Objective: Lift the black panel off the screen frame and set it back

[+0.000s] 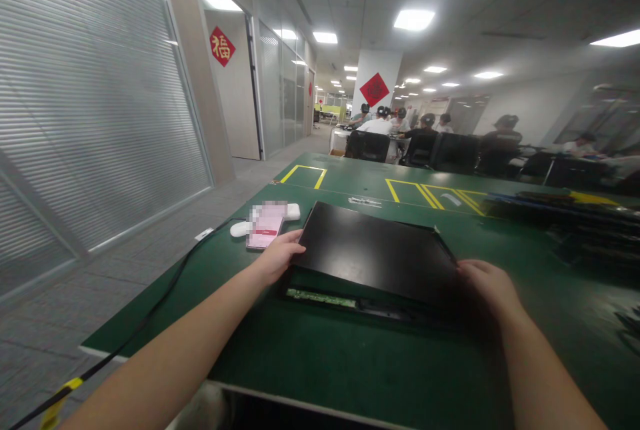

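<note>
Green table (350, 357) runs to its near edge at frame bottom, with open surface before the black, softly glossy panel (370, 250) at centre, left hand (281, 255) and right hand (489, 285) pinching the panel's opposite sides.

And a smooth, semi-gloss face was shown by the dark panel (377, 250), w/ a soft sheen caught mid-surface! A rough, bumpy texture was seen on the circuit strip (320, 298). The tabletop (350, 357) was finished smooth, approx. satin, & marked w/ matt yel. tape (321, 179). Matt plastic-look covering was noted on the cable (175, 277), smooth plastic on the white gadget (240, 230). On the door (237, 107), matt wood-look facing was spotted; paper-like stock was shown by the red diamond sign (223, 47), rough carpet pile by the floor (50, 343)!
</note>
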`<act>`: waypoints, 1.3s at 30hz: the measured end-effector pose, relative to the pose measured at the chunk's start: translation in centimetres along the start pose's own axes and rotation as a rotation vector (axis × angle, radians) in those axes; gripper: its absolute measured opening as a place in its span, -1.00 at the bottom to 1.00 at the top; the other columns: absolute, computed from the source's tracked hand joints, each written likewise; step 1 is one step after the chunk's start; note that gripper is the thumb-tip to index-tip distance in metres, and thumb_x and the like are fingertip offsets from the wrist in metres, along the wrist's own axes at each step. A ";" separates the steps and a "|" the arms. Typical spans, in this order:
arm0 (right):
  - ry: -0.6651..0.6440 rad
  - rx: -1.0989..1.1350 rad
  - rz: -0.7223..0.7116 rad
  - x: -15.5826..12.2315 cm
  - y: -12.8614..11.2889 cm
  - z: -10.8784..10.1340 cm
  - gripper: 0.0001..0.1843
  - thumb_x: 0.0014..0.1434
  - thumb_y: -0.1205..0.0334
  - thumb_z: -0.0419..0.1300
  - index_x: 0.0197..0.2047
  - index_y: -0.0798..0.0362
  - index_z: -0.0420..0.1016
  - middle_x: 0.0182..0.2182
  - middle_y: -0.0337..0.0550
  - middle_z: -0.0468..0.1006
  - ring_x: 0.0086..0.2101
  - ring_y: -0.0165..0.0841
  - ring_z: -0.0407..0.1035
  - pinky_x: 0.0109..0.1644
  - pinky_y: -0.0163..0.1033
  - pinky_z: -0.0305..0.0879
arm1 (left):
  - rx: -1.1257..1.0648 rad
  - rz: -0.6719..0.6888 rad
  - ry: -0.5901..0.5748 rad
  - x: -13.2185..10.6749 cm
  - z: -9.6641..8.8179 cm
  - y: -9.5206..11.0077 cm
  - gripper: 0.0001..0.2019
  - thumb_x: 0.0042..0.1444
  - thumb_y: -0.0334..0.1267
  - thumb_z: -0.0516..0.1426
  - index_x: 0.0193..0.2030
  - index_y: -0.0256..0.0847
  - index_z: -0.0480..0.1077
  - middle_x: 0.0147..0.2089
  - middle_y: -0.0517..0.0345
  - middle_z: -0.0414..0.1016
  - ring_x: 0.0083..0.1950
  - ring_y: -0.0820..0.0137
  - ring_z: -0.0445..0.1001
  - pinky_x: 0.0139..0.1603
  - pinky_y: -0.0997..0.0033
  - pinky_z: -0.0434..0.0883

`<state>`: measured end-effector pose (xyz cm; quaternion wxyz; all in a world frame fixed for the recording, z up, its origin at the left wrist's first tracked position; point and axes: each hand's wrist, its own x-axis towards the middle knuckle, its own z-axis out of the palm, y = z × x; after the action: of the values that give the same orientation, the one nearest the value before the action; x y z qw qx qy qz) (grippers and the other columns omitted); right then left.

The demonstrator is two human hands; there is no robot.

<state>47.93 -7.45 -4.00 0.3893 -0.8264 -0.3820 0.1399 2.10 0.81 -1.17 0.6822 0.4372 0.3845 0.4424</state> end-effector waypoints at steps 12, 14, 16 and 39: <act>-0.014 -0.182 0.008 -0.2 -0.6 -0.3 -0.67 -0.05 0.05 0.14 -0.31 -0.03 0.65 -0.24 -0.04 0.65 -0.20 -0.11 0.46 -0.17 -0.13 0.28 | 0.024 -0.013 0.031 -0.1 0.1 0.0 -0.48 -0.25 -0.55 0.17 -0.04 -0.25 0.53 -0.25 0.08 0.66 -0.21 0.25 0.61 -0.26 0.37 0.46; -0.022 -0.185 0.009 -0.3 -0.7 -0.4 -0.67 -0.05 0.05 0.14 -0.31 -0.02 0.65 -0.25 -0.03 0.65 -0.20 -0.11 0.46 -0.18 -0.13 0.28 | 0.025 -0.007 0.026 0.0 0.1 0.0 -0.49 -0.26 -0.55 0.17 -0.06 -0.26 0.53 -0.24 0.08 0.66 -0.21 0.25 0.61 -0.24 0.36 0.47; -0.033 -0.181 0.010 -0.4 -0.7 -0.5 -0.67 -0.05 0.04 0.15 -0.30 -0.02 0.64 -0.26 -0.04 0.65 -0.21 -0.11 0.47 -0.19 -0.13 0.28 | 0.019 -0.001 0.015 0.0 0.1 -0.1 -0.49 -0.26 -0.55 0.17 -0.06 -0.26 0.53 -0.23 0.08 0.66 -0.20 0.24 0.61 -0.21 0.34 0.48; -0.010 -0.166 0.000 -0.3 -0.6 -0.5 -0.71 -0.11 0.05 0.18 -0.38 -0.03 0.66 -0.31 -0.04 0.66 -0.26 -0.11 0.47 -0.21 -0.12 0.30 | 0.050 0.044 0.028 0.7 -0.7 -1.2 -0.55 -0.22 -0.50 0.28 -0.10 -0.25 0.42 -0.28 0.08 0.62 -0.24 0.25 0.61 -0.15 0.27 0.49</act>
<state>47.73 -7.68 -3.24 0.3174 -0.8551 -0.3944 0.1117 2.03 1.35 -2.65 0.6557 0.4561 0.3955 0.4536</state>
